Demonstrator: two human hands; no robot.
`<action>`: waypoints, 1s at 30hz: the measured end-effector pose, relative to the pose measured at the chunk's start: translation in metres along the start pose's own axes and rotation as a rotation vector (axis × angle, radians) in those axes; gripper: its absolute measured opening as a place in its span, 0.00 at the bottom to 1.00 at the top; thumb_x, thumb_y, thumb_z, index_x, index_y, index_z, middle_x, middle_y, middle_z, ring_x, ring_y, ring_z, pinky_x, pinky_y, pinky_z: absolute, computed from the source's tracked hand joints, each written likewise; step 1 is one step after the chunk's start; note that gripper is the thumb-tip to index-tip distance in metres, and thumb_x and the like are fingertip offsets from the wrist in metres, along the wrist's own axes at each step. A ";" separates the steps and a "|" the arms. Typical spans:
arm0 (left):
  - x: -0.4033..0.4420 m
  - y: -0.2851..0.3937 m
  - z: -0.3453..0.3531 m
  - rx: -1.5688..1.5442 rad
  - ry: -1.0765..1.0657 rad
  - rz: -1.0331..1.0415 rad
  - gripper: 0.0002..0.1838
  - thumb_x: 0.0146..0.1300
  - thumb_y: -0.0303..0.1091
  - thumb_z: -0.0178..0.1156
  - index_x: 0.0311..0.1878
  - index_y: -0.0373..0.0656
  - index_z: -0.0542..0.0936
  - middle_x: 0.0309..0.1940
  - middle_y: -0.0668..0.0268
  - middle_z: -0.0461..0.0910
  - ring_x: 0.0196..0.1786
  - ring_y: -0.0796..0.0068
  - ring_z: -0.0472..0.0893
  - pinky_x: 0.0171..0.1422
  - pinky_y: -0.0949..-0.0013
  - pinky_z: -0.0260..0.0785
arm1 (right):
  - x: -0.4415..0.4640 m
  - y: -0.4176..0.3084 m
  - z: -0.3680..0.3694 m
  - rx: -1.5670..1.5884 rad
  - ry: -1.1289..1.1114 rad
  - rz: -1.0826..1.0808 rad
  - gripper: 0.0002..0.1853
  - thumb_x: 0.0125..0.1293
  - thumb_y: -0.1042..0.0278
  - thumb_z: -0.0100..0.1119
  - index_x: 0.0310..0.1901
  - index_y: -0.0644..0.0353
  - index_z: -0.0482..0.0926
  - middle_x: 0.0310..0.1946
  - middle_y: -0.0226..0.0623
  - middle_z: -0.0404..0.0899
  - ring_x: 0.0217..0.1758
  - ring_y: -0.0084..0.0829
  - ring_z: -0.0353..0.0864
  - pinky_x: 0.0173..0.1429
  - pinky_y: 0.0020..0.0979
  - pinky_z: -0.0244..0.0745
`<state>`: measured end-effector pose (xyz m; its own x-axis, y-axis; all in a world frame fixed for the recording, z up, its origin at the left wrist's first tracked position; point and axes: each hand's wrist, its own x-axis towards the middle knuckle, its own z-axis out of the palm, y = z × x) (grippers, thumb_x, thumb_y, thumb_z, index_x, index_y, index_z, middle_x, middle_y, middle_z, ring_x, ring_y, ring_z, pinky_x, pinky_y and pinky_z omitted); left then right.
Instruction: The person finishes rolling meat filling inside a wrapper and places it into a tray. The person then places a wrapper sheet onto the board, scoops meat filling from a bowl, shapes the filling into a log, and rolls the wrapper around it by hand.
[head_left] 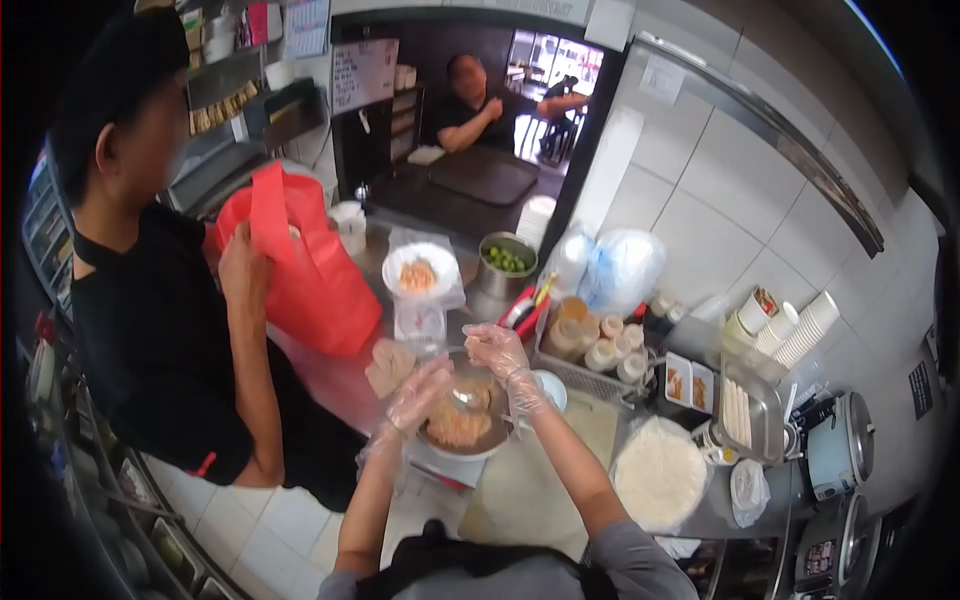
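Both my hands wear clear plastic gloves over a round bowl (488,440) of pale, minced-looking food (458,425). My left hand (420,393) is at the bowl's left side, its fingers extended and apart, with nothing visible in it. Above the bowl's upper right edge, my right hand (497,352) has its fingers curled together; whatever they hold, if anything, is too small to name. A spoon-like shiny piece (466,399) lies in the food. Beyond the bowl, a white plate (447,268) with orange-pink food stands near a metal pot (506,277) of green pieces.
At the left a co-worker (150,330) holds a red bag (300,270). Right of the bowl lie a cutting board (545,480), a basket of bottles (585,365) and a round white stack (659,474). Another person (468,105) is beyond the pass-through window.
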<state>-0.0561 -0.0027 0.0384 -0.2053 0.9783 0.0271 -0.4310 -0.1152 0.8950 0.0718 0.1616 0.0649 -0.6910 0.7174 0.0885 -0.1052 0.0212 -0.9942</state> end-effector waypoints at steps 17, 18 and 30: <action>0.163 0.060 -0.067 -0.585 0.543 0.148 0.22 0.65 0.49 0.53 0.46 0.37 0.67 0.28 0.61 0.71 0.28 0.67 0.74 0.30 0.69 0.69 | 0.212 -0.011 0.064 -1.420 -0.381 -0.468 0.17 0.48 0.60 0.62 0.43 0.44 0.82 0.46 0.45 0.77 0.50 0.45 0.77 0.52 0.42 0.73; 0.162 0.064 -0.061 -0.606 0.560 0.141 0.23 0.65 0.49 0.53 0.45 0.35 0.67 0.27 0.61 0.70 0.26 0.67 0.74 0.29 0.69 0.69 | 0.212 -0.012 0.067 -1.445 -0.409 -0.434 0.17 0.47 0.60 0.63 0.43 0.44 0.81 0.47 0.45 0.76 0.51 0.46 0.77 0.52 0.43 0.73; 0.166 0.059 -0.072 -0.459 0.642 0.086 0.26 0.63 0.54 0.54 0.38 0.33 0.69 0.23 0.62 0.70 0.22 0.68 0.71 0.26 0.69 0.69 | 0.239 -0.004 0.058 -1.092 -0.136 -0.192 0.13 0.46 0.62 0.62 0.35 0.55 0.81 0.29 0.40 0.82 0.34 0.37 0.82 0.39 0.35 0.76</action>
<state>-0.1794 0.1401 0.0636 -0.6606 0.6883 -0.2998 -0.6812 -0.3816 0.6248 -0.1347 0.2928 0.0932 -0.8103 0.5559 0.1855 0.4202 0.7717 -0.4774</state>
